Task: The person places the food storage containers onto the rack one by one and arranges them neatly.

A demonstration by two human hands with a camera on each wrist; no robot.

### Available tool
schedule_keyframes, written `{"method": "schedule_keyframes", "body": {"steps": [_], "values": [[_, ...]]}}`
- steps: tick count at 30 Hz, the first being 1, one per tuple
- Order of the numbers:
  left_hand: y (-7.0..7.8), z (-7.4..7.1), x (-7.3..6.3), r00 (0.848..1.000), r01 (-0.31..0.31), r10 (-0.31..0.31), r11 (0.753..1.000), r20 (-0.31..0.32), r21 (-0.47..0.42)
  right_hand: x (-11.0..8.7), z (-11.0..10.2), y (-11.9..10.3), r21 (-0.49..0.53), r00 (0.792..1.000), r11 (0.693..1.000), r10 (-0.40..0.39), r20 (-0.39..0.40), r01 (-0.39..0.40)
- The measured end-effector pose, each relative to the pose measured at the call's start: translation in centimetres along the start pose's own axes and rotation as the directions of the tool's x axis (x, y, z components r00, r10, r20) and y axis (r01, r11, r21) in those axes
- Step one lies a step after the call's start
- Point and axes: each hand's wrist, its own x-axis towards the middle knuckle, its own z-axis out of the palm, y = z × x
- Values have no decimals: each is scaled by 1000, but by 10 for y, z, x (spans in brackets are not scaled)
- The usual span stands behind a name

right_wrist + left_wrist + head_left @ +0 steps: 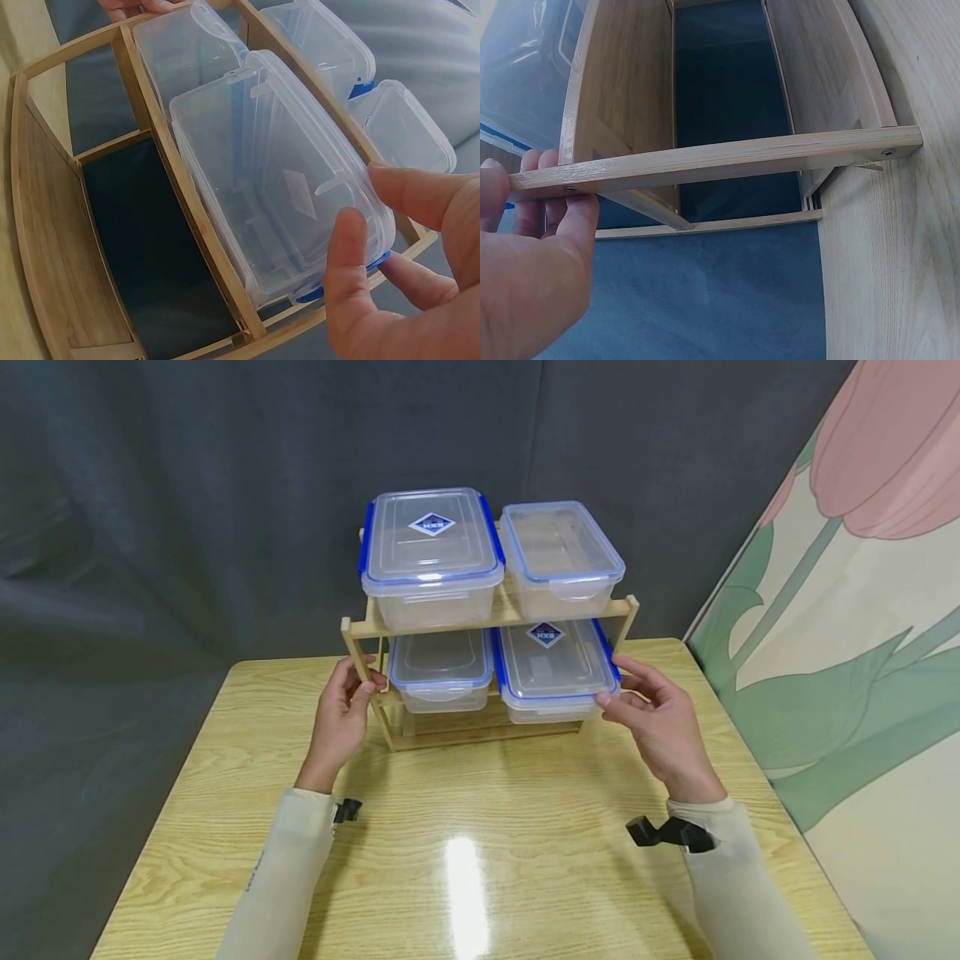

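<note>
A wooden two-tier rack (480, 742) stands at the back of the table with several clear plastic food containers on it. My left hand (341, 714) grips the rack's left front post (727, 161), the thumb on one side and the fingers round the other. On the lower shelf, at the right, sits a food container with blue side clips (558, 664). My right hand (656, 718) holds its front right corner, thumb at the front and a finger by the right clip. Left of it is a second food container (442, 664) with a blue-edged lid.
On the upper shelf stand a large blue-clipped container (431, 547) and a smaller lidded container (562, 547). A dark curtain (262, 510) hangs behind the table (420, 843). To the right is a wall painted with flowers (825, 635).
</note>
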Motion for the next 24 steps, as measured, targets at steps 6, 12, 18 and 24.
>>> {"method": "schedule_keyframes", "body": {"steps": [6, 12, 18, 24], "values": [[1, 0, 0, 1000, 1, -1, 1000, 0, 6, 5, 0, 2, 21, 1000, 1000, 3, -15, -2], [1, 0, 0, 1000, -2, 2, 1000, -4, 0, 10, 1, 3, 50, 999, 999, -4, -33, 6], [2, 1, -1, 1000, 3, -3, 1000, -5, -10, 14, 1, 6, 58, 998, 998, -12, -57, 16], [2, 1, -1, 1000, 3, -4, 1000, -6, -16, 19, 2, 9, 86, 997, 996, -26, -77, 33]]}}
